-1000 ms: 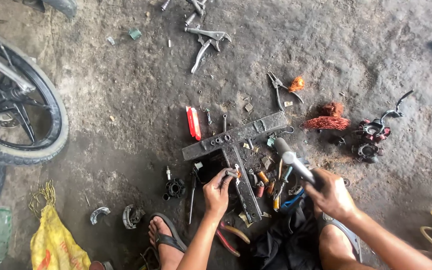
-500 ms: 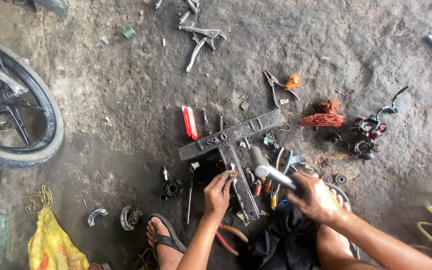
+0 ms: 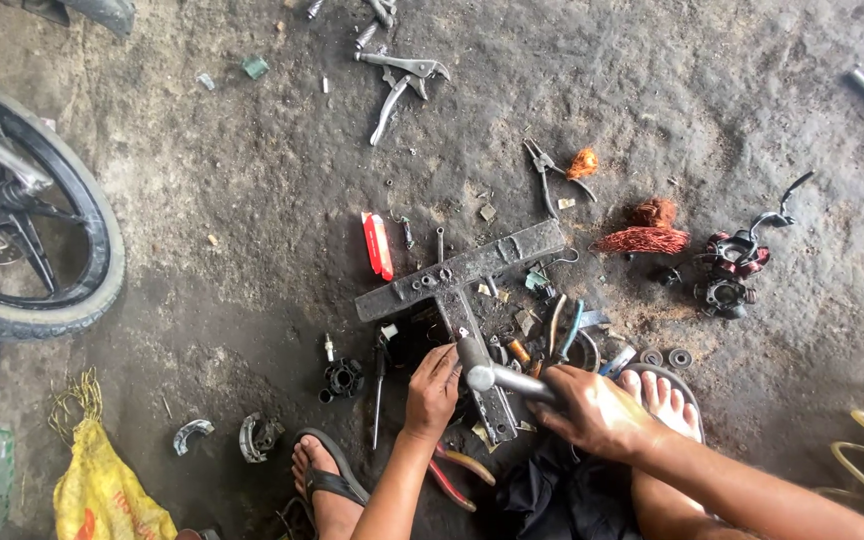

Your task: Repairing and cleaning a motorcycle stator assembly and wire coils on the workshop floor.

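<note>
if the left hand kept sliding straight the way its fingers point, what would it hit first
The left hand points up and slightly right. Most likely its fingers would first meet the stem of the dark T-shaped steel bar on the floor, beside the metal hammer head; depth is hard to judge.

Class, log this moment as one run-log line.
right hand: grips hammer | left hand: on T-bar | hammer head on bar | floor: pliers, wheel

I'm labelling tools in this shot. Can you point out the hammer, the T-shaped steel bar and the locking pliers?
hammer point(image 3: 474, 366): head view, on its metal head.
T-shaped steel bar point(image 3: 472, 267): head view, on the crossbar.
locking pliers point(image 3: 400, 75): head view, on the body near the jaws.
</note>
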